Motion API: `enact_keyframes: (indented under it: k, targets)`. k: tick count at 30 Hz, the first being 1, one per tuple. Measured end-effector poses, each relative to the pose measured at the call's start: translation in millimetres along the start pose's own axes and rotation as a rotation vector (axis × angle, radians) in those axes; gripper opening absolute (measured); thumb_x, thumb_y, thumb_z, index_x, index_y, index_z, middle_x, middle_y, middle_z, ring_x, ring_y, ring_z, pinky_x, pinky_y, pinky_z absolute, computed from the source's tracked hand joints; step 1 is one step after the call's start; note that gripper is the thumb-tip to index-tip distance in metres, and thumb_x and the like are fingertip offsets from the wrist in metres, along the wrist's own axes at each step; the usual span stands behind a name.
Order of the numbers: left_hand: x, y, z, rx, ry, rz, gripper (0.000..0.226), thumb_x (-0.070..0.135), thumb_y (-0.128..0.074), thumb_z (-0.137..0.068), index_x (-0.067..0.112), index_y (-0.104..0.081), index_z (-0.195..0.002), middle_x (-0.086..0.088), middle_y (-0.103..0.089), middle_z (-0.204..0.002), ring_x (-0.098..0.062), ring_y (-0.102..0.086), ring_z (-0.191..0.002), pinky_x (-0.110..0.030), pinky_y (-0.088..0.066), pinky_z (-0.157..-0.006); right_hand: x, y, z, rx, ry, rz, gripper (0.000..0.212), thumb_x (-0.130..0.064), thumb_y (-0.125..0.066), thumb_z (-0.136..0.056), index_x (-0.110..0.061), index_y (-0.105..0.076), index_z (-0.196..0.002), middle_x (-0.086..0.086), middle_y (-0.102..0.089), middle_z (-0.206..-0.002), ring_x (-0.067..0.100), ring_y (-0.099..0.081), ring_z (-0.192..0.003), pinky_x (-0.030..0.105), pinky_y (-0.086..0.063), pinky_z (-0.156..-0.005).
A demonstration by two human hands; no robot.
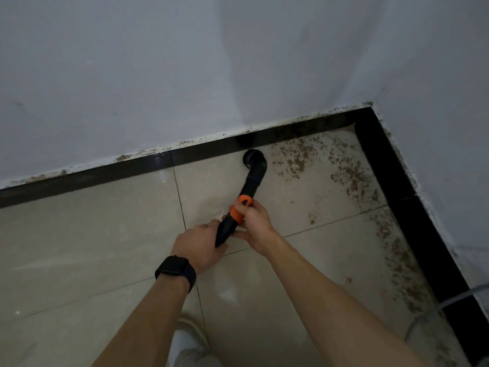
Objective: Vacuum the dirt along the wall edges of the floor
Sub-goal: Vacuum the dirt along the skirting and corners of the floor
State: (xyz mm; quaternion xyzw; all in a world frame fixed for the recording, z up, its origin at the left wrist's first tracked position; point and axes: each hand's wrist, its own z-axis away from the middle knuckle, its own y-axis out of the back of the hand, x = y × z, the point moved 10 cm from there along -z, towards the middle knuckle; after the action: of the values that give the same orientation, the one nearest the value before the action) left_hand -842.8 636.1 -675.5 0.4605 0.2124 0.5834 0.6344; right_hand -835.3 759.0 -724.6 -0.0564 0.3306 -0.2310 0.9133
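two bare forearms are reaching in from the near edge of the floor (79, 247), the left one wearing a black smartwatch (175, 268) at the wrist. the left hand (202, 241) is curling around the lower black end of a vacuum wand (250, 182), its fingers wrapping under the tube. the right hand (255, 225) is gripping the wand just above it, fingers closing over the orange collar (237, 209) and the thumb lying beneath the tube. the wand is slanting away from the hands toward the far wall (158, 75) and bending at a black elbow. its round brush head (252, 155) is touching the floor right at the foot of the black skirting (79, 182) along the far edge, a little left of the far right corner. brown dirt (299, 158) is lying scattered over the beige tiles just right of the brush head, spreading into the far right corner and trailing down the right edge beside the skirting there. more brown specks are sitting on the top lip of the skirting where it is meeting the wall. between the forearms, at the near edge, a pale shoe (190, 329) is standing on the tiles. a thin pale cable (449, 300) is curving across the near right corner.
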Motion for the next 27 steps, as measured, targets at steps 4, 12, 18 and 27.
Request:
enact_keyframes:
  k: [4,12,18,27]
  targets:
    - [1.9,-9.3,22.3,-0.079,-0.02,-0.005,0.042,0.051,-0.058,-0.088,0.028,-0.045,-0.12,0.003,-0.064,-0.098,-0.019,-0.062,-0.081,-0.028,-0.042,-0.06,22.6,7.8,24.4,0.057,-0.004,-0.004,0.027,-0.018,-0.064,-0.101,-0.011,-0.056,-0.125,0.02,-0.067,-0.119,0.032,-0.071,-0.104,0.053,-0.062,-0.082]
    - [39.5,-34.5,49.1,-0.292,-0.105,-0.052,0.048,0.048,-0.071,-0.077,0.026,-0.048,-0.113,0.0,-0.065,-0.103,-0.023,-0.063,-0.088,-0.032,-0.051,-0.069,62.9,56.9,86.9,0.2,0.017,-0.162,0.024,-0.017,-0.064,-0.101,-0.02,-0.055,-0.124,0.016,-0.063,-0.125,0.029,-0.067,-0.108,0.05,-0.063,-0.082]
    - [73.3,-48.9,70.2,-0.357,-0.142,-0.148,0.048,0.045,-0.074,-0.075,0.022,-0.047,-0.109,-0.003,-0.061,-0.102,-0.025,-0.061,-0.089,-0.031,-0.042,-0.064,86.5,93.3,124.8,0.353,0.01,-0.257,0.037,-0.023,-0.064,-0.101,-0.024,-0.048,-0.134,0.014,-0.062,-0.128,0.032,-0.067,-0.112,0.047,-0.064,-0.077]
    - [88.2,-68.3,75.7,-0.417,-0.149,-0.179,0.048,0.045,-0.075,-0.076,0.025,-0.048,-0.11,-0.003,-0.061,-0.106,-0.026,-0.062,-0.092,-0.033,-0.045,-0.066,102.0,117.1,134.8,0.472,-0.005,-0.215,0.041,-0.023,-0.064,-0.101,-0.025,-0.044,-0.138,0.001,-0.06,-0.114,0.019,-0.067,-0.097,0.041,-0.065,-0.067]
